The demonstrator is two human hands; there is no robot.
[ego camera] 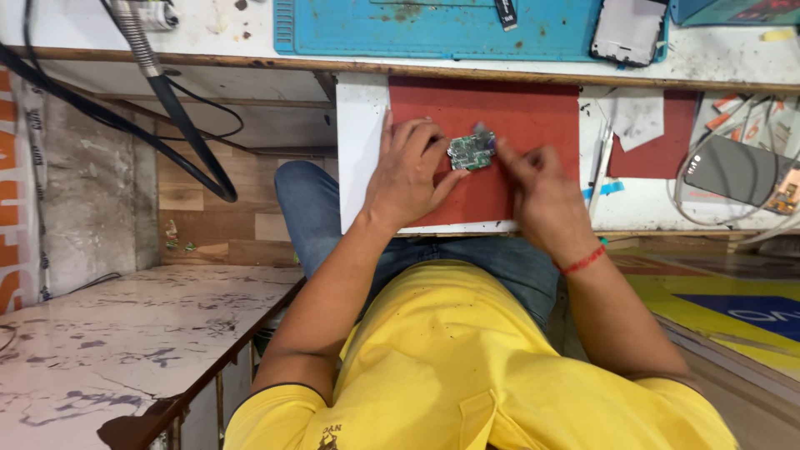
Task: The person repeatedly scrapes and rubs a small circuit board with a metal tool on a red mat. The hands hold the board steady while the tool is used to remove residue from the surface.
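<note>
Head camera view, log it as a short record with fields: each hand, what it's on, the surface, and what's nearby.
left hand: left hand rests on the red mat, fingers touching the small green circuit board
right hand: right hand with fingertips at the board's right edge; red thread band on the wrist
surface: red mat on a white pull-out shelf
nearby: blue work mat above, dark phone with cables at right
clothing: yellow shirt, blue jeans

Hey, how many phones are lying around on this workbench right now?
2. One phone lies face down on the blue mat at the top; a dark phone lies at the right among white cables. Others may be out of frame.
</note>
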